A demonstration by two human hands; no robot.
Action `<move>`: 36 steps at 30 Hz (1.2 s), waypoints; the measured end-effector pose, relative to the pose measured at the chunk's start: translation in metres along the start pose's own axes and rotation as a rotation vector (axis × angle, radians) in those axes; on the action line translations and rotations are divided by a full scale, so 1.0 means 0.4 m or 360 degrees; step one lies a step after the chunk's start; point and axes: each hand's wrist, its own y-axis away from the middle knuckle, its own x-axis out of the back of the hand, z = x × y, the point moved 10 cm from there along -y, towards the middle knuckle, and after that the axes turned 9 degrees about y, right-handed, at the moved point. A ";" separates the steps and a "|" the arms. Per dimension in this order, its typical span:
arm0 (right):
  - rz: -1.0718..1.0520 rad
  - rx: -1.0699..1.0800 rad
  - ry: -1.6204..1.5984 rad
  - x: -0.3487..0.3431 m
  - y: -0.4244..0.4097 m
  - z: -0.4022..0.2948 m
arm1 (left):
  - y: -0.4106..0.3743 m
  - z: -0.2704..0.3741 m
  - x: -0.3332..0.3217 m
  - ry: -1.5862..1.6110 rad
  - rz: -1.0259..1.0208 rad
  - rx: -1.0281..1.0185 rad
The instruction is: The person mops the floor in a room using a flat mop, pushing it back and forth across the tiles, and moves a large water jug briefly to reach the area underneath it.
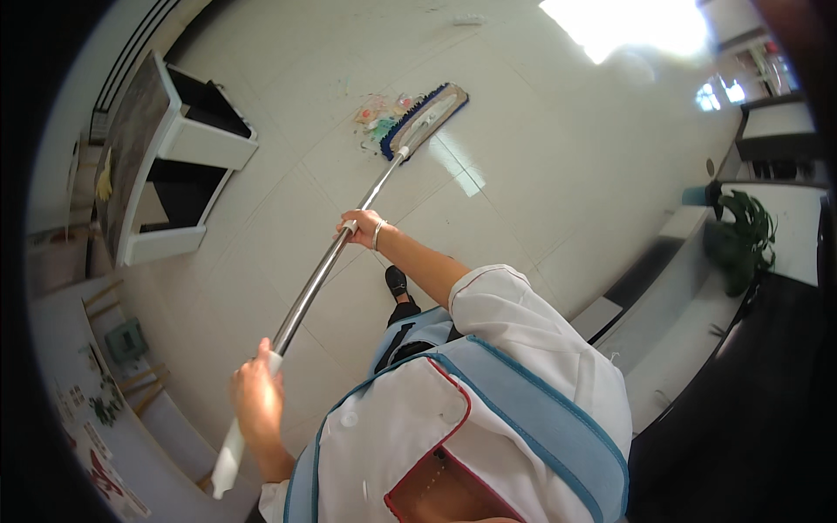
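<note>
My left hand (258,392) is wrapped around the white grip (230,457) at the near end of a flat mop's pole. Farther down, my right hand (359,226) holds the metal pole (310,287) by its pale collar. The mop head (426,123), a beige pad with a blue fringe, lies flat on the tiled floor (418,261). Against its left edge sits a small heap of litter (380,121), with crumpled clear, green and reddish wrappers. Part of the heap may be hidden under the fringe.
At left stands a low table (140,144) with white drawer fronts and a yellow item (104,178) on top. A long low cabinet (654,287) and a potted plant (745,229) line the right. A white object (469,20) lies on the far floor. My shoe (395,280) is below the pole.
</note>
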 end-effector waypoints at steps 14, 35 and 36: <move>0.0000 -0.1151 0.0043 -0.336 0.099 0.811 | 0.390 -0.552 -0.057 -0.0457 -0.0237 0.1137; 0.0408 0.0345 -0.0063 0.178 -0.764 -0.869 | -1.131 0.240 -0.198 0.0335 0.0081 -0.0274; 0.0579 0.0352 0.0103 0.203 -0.792 -0.960 | -1.220 0.272 -0.194 0.0520 0.0017 -0.0284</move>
